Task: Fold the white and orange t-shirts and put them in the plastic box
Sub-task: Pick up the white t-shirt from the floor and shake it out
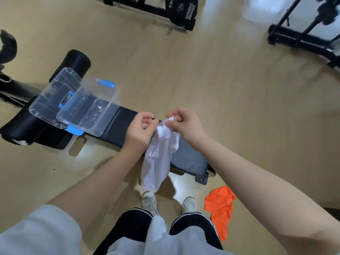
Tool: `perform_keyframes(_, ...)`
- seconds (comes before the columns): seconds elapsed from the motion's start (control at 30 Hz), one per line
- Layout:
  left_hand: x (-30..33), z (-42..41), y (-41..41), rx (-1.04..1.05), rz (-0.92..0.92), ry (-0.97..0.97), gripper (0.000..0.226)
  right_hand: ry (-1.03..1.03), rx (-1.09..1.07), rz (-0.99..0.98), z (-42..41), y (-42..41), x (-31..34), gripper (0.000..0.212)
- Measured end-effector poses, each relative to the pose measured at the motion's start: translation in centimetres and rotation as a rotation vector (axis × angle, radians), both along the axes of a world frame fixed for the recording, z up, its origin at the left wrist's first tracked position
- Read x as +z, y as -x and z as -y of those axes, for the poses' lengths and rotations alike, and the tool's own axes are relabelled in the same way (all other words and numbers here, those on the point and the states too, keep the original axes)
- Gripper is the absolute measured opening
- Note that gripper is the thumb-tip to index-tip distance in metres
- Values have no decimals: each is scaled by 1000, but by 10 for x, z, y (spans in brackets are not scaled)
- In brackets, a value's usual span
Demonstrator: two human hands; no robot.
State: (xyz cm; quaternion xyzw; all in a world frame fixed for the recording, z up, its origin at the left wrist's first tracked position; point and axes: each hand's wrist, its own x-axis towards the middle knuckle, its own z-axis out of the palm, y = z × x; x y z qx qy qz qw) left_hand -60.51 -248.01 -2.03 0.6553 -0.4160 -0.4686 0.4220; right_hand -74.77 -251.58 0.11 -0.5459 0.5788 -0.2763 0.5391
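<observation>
The white t-shirt (159, 159) hangs bunched in the air over the near end of a black bench (187, 157). My left hand (140, 130) and my right hand (184, 124) both pinch its top edge, close together. The orange t-shirt (220, 208) lies crumpled on the floor to the right of my feet, under my right forearm. The clear plastic box (88, 109) with blue latches stands open and empty on the bench to the left of my hands. Its clear lid (53, 96) lies beside it, partly under it.
The bench runs from lower right to upper left, ending in black roller pads (77, 61). Black gym frames (303, 37) and a weight plate (181, 11) stand at the far side of the wooden floor. My white shoes (150, 201) stand near the bench's end.
</observation>
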Motion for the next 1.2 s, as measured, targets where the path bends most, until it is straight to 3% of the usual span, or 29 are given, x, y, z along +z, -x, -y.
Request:
perform_keyframes(0.1,7,-15,14,-22,-265,-92,19,-38,-59,71,-5,-7,-2,17)
perform_keyframes(0.27,7,-19,7,-45,-181,-111,31,-213,-92,398,-4,0,0,21)
perform_keyframes(0.5,20,-4,6,-53,-222,26,19,-140,-17,332,6,8,0,28)
perform_keyframes(0.6,22,7,5,-95,34,62,16,-80,29,232,12,14,-3,21)
perform_keyframes(0.73,31,17,9,-289,483,178,14,-99,85,269,6,23,-19,34)
perform_keyframes(0.87,41,19,11,-324,660,288,16,-167,130,310,-3,29,-45,29)
perform_keyframes(0.93,49,18,17,-240,720,356,18,-165,217,221,-6,29,-57,20)
perform_keyframes(1.0,59,16,24,-156,694,386,13,-115,336,58,-7,32,-69,27)
perform_keyframes(1.1,67,11,32,-78,455,291,15,53,586,-257,-4,51,-80,25)
perform_keyframes(1.2,62,4,37,78,148,142,10,206,839,-686,-3,80,-88,37)
